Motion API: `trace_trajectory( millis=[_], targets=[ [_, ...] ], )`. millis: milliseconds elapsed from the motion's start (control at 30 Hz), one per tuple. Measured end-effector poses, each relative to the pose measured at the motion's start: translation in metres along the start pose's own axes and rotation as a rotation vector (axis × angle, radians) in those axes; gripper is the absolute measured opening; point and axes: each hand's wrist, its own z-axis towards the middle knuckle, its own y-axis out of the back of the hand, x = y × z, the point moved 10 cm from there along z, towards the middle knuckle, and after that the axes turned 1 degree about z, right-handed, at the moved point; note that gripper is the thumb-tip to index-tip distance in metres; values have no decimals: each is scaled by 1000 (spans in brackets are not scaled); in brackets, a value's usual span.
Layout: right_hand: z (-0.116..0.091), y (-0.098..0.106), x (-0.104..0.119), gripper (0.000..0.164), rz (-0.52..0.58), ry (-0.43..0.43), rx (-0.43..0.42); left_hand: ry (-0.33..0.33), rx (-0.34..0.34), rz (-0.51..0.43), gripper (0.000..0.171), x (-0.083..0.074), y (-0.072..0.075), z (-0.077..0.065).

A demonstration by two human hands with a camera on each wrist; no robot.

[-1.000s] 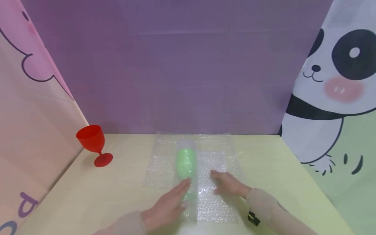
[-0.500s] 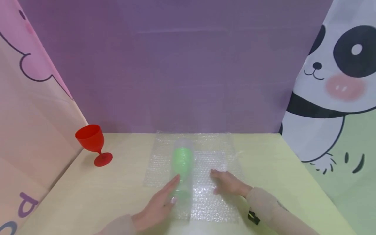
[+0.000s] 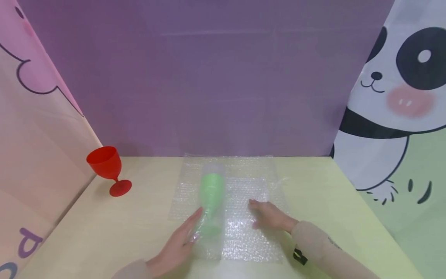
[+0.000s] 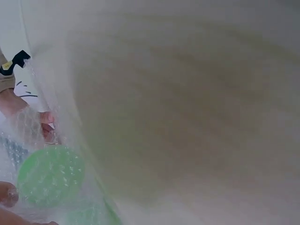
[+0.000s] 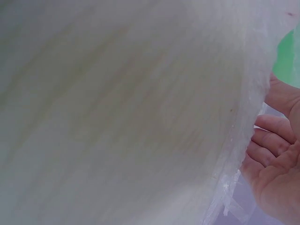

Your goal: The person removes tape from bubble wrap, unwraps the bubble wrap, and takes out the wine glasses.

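Note:
A light green goblet (image 3: 211, 190) lies in the middle of the table under a fold of clear bubble wrap (image 3: 244, 240), its bowl toward the back. My left hand (image 3: 175, 246) is along its left side, fingers stretched out, fingertips at the wrapped stem and thumb low by the wrap. In the left wrist view the round green foot (image 4: 51, 176) shows through the bubbles beside the thumb (image 4: 7, 194). To the right, my right hand (image 3: 271, 217) rests on the flat wrap with fingers extended. The right wrist view shows its relaxed fingers (image 5: 269, 140) by the wrap's edge.
A red goblet (image 3: 106, 166) stands upright at the table's back left. The wrap reaches the purple backdrop (image 3: 223, 77). Printed side walls, one with a panda (image 3: 400, 97), border the table (image 3: 115, 228).
My left hand has moved left from over the goblet to its left side. The wrapped goblet has shifted left a shorter way. My right hand has stayed put.

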Motion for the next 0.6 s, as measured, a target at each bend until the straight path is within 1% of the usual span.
trace_trajectory(
  millis=[100,200,533,600],
  targets=[
    [0,0,0,73,-3,-5,2,67,-14,-54,70,8,4,-2],
    [1,1,1,72,1,-6,2,106,-33,-76,72,14,8,-5],
    [0,1,-1,72,61,-7,15,158,-80,-86,70,26,19,-11],
    [0,0,-1,72,59,-2,17,166,-88,-96,69,29,21,-12]
  ],
)
